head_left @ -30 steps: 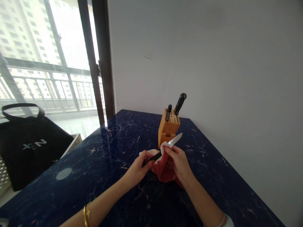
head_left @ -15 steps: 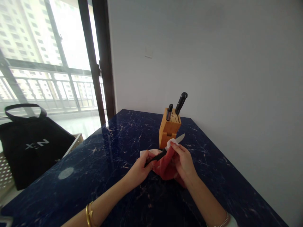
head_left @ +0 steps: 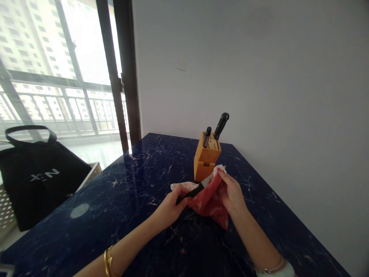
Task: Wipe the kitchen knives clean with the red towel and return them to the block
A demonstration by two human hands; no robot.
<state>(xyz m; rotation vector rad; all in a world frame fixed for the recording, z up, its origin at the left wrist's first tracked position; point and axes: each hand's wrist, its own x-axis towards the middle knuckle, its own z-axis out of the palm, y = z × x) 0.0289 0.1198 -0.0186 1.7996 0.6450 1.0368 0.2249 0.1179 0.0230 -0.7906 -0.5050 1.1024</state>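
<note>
My left hand [head_left: 173, 202] is closed round the black handle of a knife [head_left: 206, 181], its blade pointing up and to the right. A red cloth [head_left: 206, 200] with a white underside hangs over the blade, and my right hand [head_left: 232, 190] pinches it near the tip. Most of the blade's far end is hidden under the cloth. Just behind the knife stands a wooden knife block [head_left: 206, 156]. A large black-handled knife [head_left: 221, 125] and a smaller black-handled tool [head_left: 206, 136] are seated in its slots.
The dark blue marbled table [head_left: 129, 192] runs up to a grey wall [head_left: 259, 77]. At the left, a black tote bag [head_left: 43, 177] sits by a perforated basket [head_left: 7, 211]. A pale round spot [head_left: 79, 211] marks the tabletop.
My right hand has slid the cloth up and right along the blade, towards its tip. More blade shows near the handle, and less at the tip. The left hand stays in place.
</note>
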